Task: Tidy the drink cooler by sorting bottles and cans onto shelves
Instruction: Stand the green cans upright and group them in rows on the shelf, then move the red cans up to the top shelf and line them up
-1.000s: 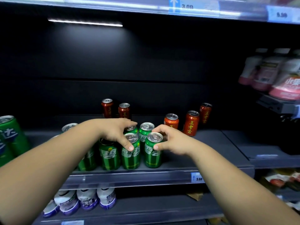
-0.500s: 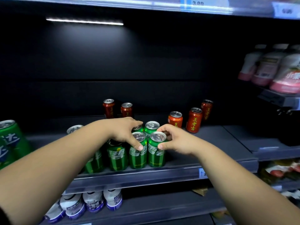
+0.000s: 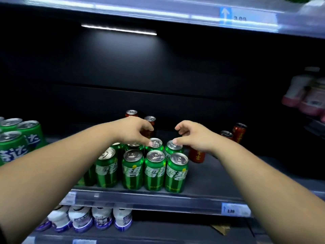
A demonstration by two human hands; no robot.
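Head view. A front row [image 3: 154, 171] of green cans stands upright at the shelf [image 3: 158, 199] edge, long axes vertical, lids up and labels facing the camera.

Two more green cans stand just behind the front row's right half, also upright with lids up. Only their tops show: the left back can [image 3: 157, 145] and the right back can [image 3: 171, 149], side by side.

The left hand [image 3: 131, 131] reaches in above and behind the front row. It is loosely curled and closes round nothing. Its thumb [image 3: 149, 143] tip rests on the left back can's lid, so that can sits under the hand's tip. The other fingers pass in front of a red can [image 3: 150, 118] farther back.

The right hand [image 3: 195, 136] mirrors it, relaxed and clawed, grasping nothing. Its thumb [image 3: 175, 141] tip touches the right back can's lid, and the forefinger curls in the air above. That can lies below and to the left of the palm.

More red cans [image 3: 240, 131] stand right of and behind the front row. Larger green cans [image 3: 17, 138] stand well to its left, white bottles [image 3: 88, 217] below it, and blurred pink bottles [image 3: 307, 101] far to its right and higher.
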